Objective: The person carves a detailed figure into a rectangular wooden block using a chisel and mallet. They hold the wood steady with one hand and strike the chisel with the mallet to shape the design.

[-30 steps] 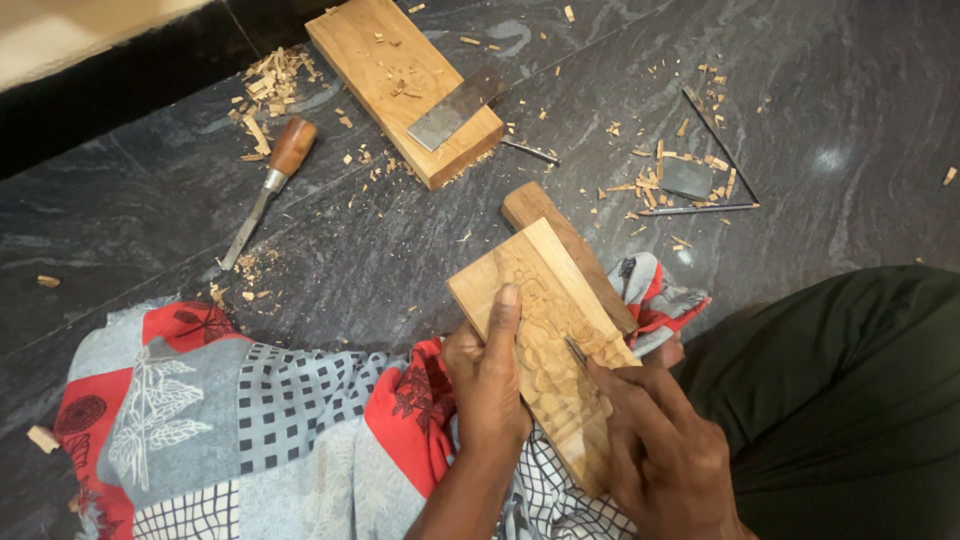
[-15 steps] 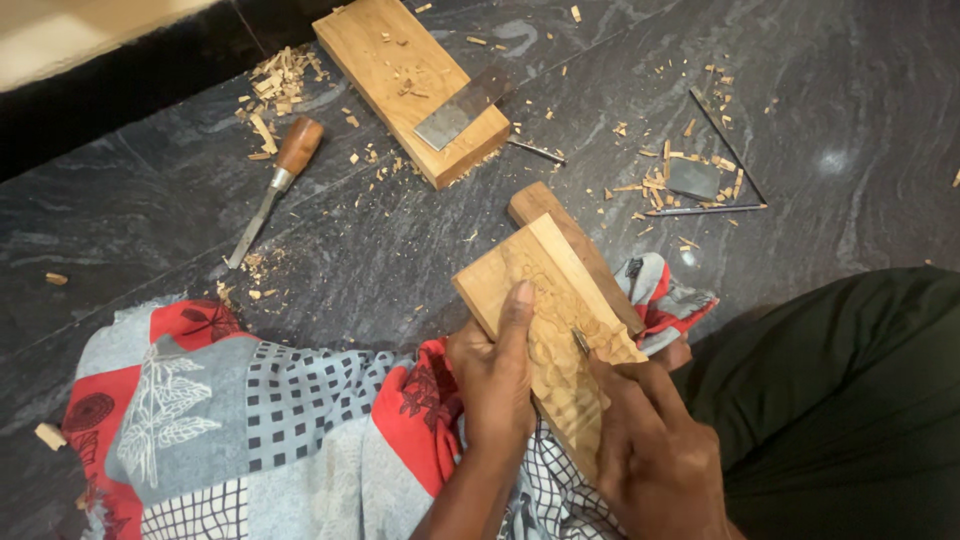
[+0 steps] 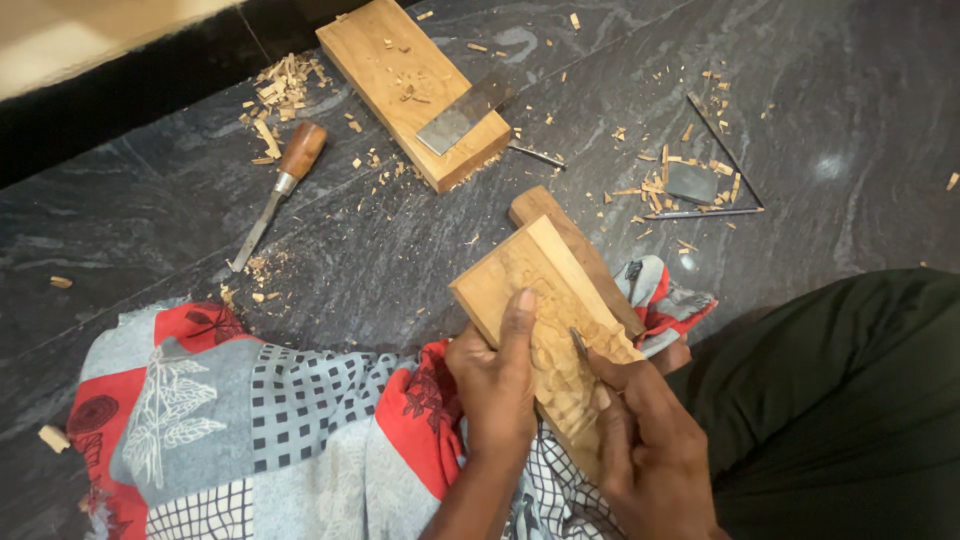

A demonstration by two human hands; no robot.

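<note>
Head view: dark chip-strewn stone floor (image 3: 420,260); both hands' grips closed, left hand (image 3: 495,385) on carved panel (image 3: 545,310), right hand (image 3: 650,450) on tool (image 3: 579,343).

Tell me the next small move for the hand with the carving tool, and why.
Probably a short, shallow push of the carving tool along the groove it sits in. The right hand holds its tip against the carved face of the wood block, and the left hand grips the block with the thumb laid on top, steadying it over the patterned cloth.
</note>
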